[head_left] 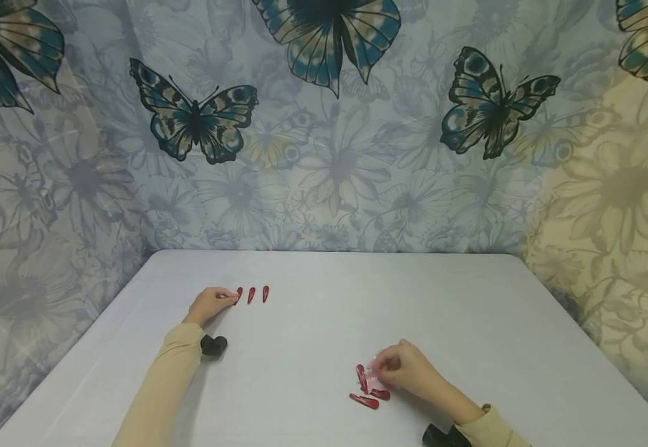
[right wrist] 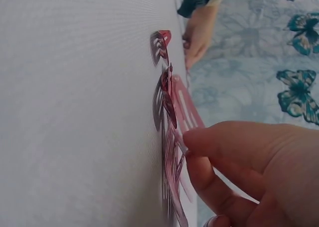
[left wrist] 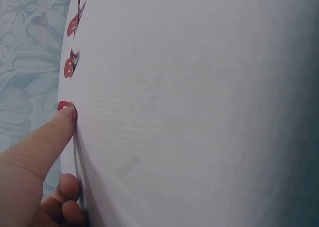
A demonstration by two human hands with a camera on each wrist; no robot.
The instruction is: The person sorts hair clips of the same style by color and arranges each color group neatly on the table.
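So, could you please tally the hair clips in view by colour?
Red snap hair clips: 6 visible
Pink snap hair clips: at least 1; overlap hides the exact count
Total: at least 7

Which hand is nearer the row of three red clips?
Left: the left hand touches the leftmost clip in the row. The right hand is to the right, nearer the camera, pinching a pink clip.

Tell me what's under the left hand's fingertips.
A red snap hair clip, leftmost of three in the head view. Parts show; the stretch covered by the left hand can't be seen.
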